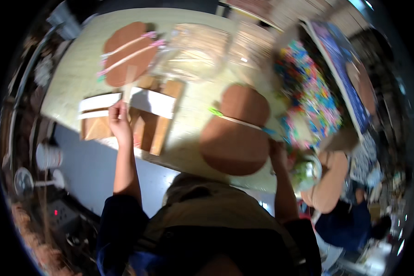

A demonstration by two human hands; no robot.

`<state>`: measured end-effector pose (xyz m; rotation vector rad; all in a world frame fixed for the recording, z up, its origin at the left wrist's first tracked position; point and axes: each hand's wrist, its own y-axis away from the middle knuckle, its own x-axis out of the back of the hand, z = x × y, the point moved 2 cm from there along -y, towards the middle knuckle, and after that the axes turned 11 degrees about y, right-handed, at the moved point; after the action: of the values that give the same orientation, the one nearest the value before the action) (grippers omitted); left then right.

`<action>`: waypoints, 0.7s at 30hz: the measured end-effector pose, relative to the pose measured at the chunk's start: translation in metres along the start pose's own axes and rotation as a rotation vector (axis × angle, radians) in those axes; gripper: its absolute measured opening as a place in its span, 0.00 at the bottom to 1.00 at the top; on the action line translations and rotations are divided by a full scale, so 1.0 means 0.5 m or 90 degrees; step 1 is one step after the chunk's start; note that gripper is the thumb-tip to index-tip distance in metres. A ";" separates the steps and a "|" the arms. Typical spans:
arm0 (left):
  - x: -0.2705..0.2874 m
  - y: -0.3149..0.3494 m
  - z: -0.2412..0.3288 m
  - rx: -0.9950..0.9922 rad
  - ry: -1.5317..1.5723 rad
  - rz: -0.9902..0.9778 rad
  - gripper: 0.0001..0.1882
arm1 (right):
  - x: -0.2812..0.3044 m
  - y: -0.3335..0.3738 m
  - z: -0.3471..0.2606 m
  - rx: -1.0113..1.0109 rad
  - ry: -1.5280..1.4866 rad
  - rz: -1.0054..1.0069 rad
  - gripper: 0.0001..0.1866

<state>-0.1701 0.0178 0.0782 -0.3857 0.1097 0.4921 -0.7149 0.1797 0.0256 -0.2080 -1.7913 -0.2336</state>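
Observation:
My left hand (118,115) is raised over the near left of the table, its fingers closed on a thin pale strip (130,79) that points upward and is smeared by motion. Beneath it are a wooden holder (158,133) and white bands (152,102). Beside the right edge of a brown figure-eight-shaped piece (234,145) is my right hand (277,154), too blurred to show its fingers. A pale stick (241,122) with green and blue ends lies across that piece's waist. Further left lies another brown rounded piece (129,55), crossed by two pale sticks with colored ends.
Clear bags of pale sticks (198,46) lie at the table's far middle. A box holds a heap of many-colored small pieces (310,92) on the right. Past it, another person in dark clothing (347,223) sits near a brown piece (329,181). A white bucket (48,156) stands at left.

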 end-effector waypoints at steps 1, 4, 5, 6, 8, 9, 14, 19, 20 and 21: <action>-0.077 0.068 0.033 -0.057 -0.144 -0.134 0.03 | 0.001 0.001 0.000 -0.018 -0.004 0.012 0.15; -0.258 0.252 0.092 -0.216 -0.242 -0.472 0.02 | 0.025 0.030 0.014 -0.192 -0.268 0.120 0.12; -0.303 0.296 0.096 -0.213 -0.188 -0.559 0.02 | 0.022 0.045 0.015 -0.274 -0.458 0.118 0.11; -0.336 0.331 0.097 -0.218 -0.148 -0.613 0.02 | 0.017 0.055 0.015 -0.311 -0.669 0.130 0.10; -0.381 0.386 0.096 -0.242 -0.122 -0.632 0.04 | 0.011 0.077 0.022 -0.346 -0.978 0.134 0.04; -0.396 0.401 0.092 -0.256 -0.085 -0.619 0.05 | 0.005 0.089 0.024 -0.361 -1.024 0.130 0.04; -0.430 0.432 0.071 -0.272 -0.100 -0.635 0.06 | -0.010 0.118 0.020 -0.334 -1.186 0.091 0.04; -0.429 0.434 0.061 -0.259 -0.114 -0.648 0.06 | 0.000 0.116 -0.032 -0.331 -1.163 0.057 0.04; -0.429 0.432 0.059 -0.259 -0.114 -0.649 0.05 | 0.004 0.112 -0.042 -0.312 -1.172 0.049 0.04; -0.429 0.430 0.058 -0.260 -0.109 -0.645 0.05 | 0.012 0.114 -0.043 -0.331 -1.138 0.035 0.05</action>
<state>-0.4610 0.1090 0.0748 -0.7297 -0.3518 -0.4679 -0.6808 0.2289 0.0389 -1.0845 -3.4352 -0.5668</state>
